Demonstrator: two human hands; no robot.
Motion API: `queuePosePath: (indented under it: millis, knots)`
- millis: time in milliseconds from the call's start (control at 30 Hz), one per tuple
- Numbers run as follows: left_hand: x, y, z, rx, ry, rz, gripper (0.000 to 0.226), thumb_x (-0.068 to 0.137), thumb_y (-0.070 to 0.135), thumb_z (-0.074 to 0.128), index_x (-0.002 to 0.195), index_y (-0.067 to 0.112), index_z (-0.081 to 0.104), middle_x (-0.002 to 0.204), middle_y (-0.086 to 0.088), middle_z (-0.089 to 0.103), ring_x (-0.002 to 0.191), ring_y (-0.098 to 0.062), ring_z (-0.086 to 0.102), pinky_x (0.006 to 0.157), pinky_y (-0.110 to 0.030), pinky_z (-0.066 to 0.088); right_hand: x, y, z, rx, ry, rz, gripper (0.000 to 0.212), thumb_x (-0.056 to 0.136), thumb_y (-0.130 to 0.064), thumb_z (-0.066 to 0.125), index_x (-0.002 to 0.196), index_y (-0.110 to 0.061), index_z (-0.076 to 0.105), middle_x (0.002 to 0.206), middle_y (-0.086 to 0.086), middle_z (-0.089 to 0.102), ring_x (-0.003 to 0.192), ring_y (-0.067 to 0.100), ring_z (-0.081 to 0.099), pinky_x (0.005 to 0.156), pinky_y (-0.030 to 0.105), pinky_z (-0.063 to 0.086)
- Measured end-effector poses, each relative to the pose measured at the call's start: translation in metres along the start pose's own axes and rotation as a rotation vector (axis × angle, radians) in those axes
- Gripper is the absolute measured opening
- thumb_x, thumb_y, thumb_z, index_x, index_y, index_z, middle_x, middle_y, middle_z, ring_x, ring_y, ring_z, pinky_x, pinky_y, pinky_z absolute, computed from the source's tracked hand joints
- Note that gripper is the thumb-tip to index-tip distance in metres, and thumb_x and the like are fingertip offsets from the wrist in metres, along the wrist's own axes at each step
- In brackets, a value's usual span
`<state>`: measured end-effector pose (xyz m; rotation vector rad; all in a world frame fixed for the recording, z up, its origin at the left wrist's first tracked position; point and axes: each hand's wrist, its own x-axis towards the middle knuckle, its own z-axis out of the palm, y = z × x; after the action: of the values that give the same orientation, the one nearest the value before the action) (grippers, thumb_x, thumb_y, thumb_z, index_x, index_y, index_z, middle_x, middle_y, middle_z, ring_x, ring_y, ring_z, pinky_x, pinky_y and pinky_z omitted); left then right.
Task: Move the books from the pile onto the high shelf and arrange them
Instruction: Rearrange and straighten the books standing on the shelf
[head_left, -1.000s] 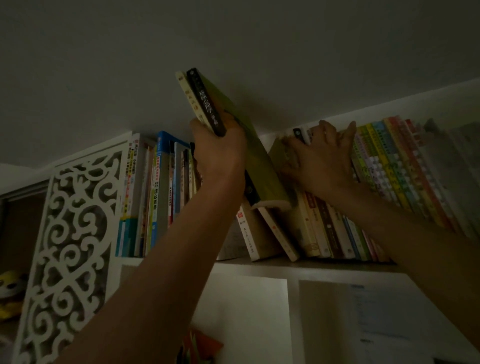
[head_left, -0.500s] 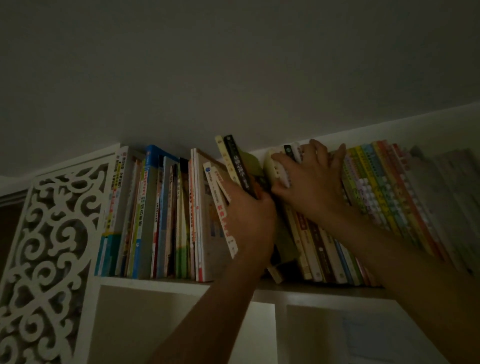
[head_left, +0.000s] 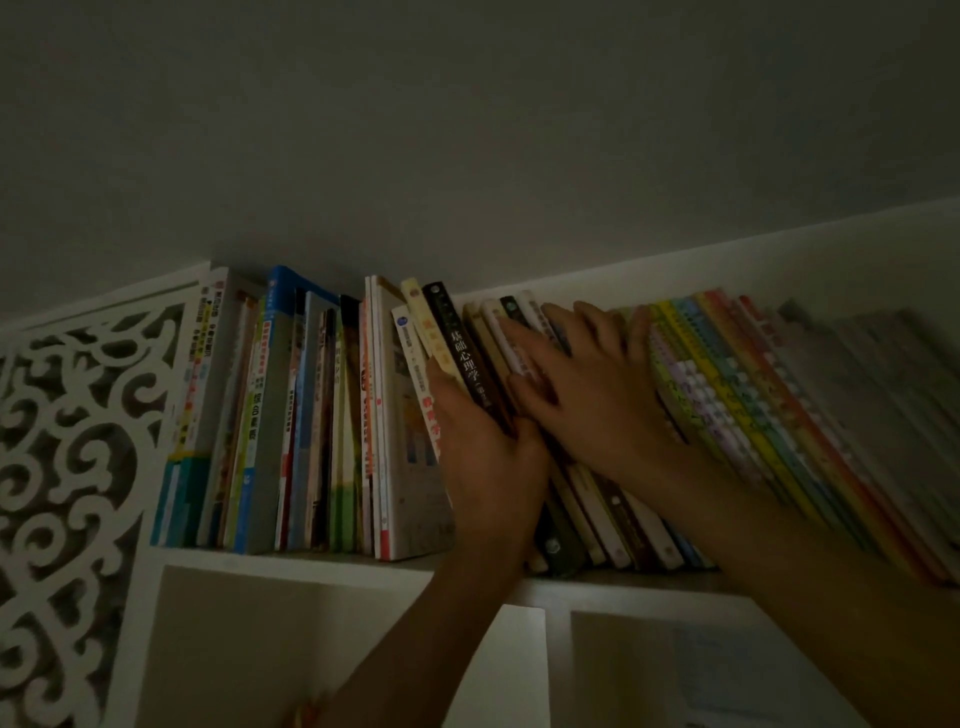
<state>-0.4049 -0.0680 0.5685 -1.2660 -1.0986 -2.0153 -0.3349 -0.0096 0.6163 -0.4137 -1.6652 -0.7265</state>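
On the high white shelf (head_left: 291, 564), a black-spined book (head_left: 457, 343) and a thin yellow book (head_left: 422, 319) stand in the row, leaning slightly left. My left hand (head_left: 483, 467) holds this pair low on the spines, fingers on the yellow side and thumb by the black spine. My right hand (head_left: 592, 395) lies flat with straight fingers against the pale leaning books (head_left: 498, 332) just to the right, keeping them back. The pile of books is out of sight.
Upright books (head_left: 291, 415) fill the shelf's left part beside a white lattice panel (head_left: 67, 467). A slanted row of colourful thin books (head_left: 727, 395) fills the right. The ceiling sits close above the book tops. Open white compartments (head_left: 311, 649) lie below the shelf.
My left hand brought the black and yellow books down from above the row and pushed them into the gap; they now stand nearly upright. My right hand stayed flat against the leaning books.
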Motion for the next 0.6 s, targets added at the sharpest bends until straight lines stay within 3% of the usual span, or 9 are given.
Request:
queuePosePath:
  millis: [67,133,267,367,467,533,600]
  knots:
    - [0.010,-0.008,-0.005,0.007,-0.055,0.048,0.065,0.087,0.010,0.057,0.142,0.013,0.023,0.127,-0.003,0.051,0.110,-0.010,0.054,0.096,-0.033,0.049,-0.001,0.002,0.001,-0.034,0.021,0.004,0.056,0.085,-0.050,0.028,0.137,-0.034,0.044,0.140,0.009,0.047,0.132,0.033,0.034,0.108,0.058,-0.001]
    - [0.026,-0.023,-0.014,0.171,-0.107,0.146,0.065,0.083,0.009,0.058,0.140,0.011,0.028,0.124,-0.006,0.052,0.111,-0.015,0.053,0.096,-0.039,0.048,0.002,0.001,0.003,-0.091,0.055,0.008,0.054,0.085,-0.048,0.033,0.134,-0.032,0.049,0.137,0.011,0.050,0.131,0.034,0.037,0.107,0.053,-0.002]
    - [0.041,-0.046,-0.028,0.525,-0.138,0.258,0.079,0.085,0.026,0.060,0.146,0.004,0.015,0.140,-0.016,0.035,0.128,-0.025,0.033,0.109,-0.032,0.021,0.004,-0.012,0.010,-0.172,0.110,0.012,0.050,0.084,-0.041,0.036,0.126,-0.027,0.057,0.128,0.014,0.057,0.125,0.035,0.046,0.106,0.056,0.005]
    - [0.034,-0.048,-0.030,0.654,-0.073,0.306,0.077,0.094,0.047,0.034,0.148,0.010,-0.006,0.157,-0.009,0.001,0.143,-0.021,0.000,0.111,-0.030,-0.011,0.004,-0.015,0.012,-0.189,0.109,0.003,0.048,0.084,-0.040,0.036,0.125,-0.026,0.058,0.124,0.014,0.059,0.122,0.035,0.049,0.107,0.059,0.011]
    - [0.026,-0.057,-0.044,0.675,-0.203,0.372,0.070,0.088,0.060,0.006,0.139,0.029,-0.031,0.149,0.006,-0.030,0.138,-0.008,-0.029,0.103,-0.021,-0.033,0.005,-0.015,0.013,-0.218,0.081,-0.021,0.049,0.086,-0.038,0.034,0.127,-0.023,0.057,0.122,0.014,0.061,0.120,0.035,0.051,0.107,0.054,0.009]
    - [0.022,-0.065,-0.052,0.732,-0.248,0.359,0.067,0.087,0.062,-0.001,0.135,0.032,-0.037,0.149,0.007,-0.030,0.137,-0.007,-0.029,0.101,-0.019,-0.034,0.005,-0.016,0.015,-0.231,0.088,-0.050,0.049,0.086,-0.037,0.033,0.126,-0.021,0.057,0.120,0.014,0.063,0.119,0.035,0.052,0.106,0.053,0.008]
    - [0.023,-0.067,-0.050,0.777,-0.186,0.375,0.067,0.089,0.059,0.002,0.140,0.029,-0.029,0.150,0.002,-0.024,0.139,-0.015,-0.025,0.105,-0.023,-0.032,0.006,-0.018,0.015,-0.256,0.114,-0.062,0.049,0.087,-0.037,0.032,0.125,-0.021,0.058,0.119,0.013,0.064,0.119,0.035,0.052,0.107,0.054,0.007]
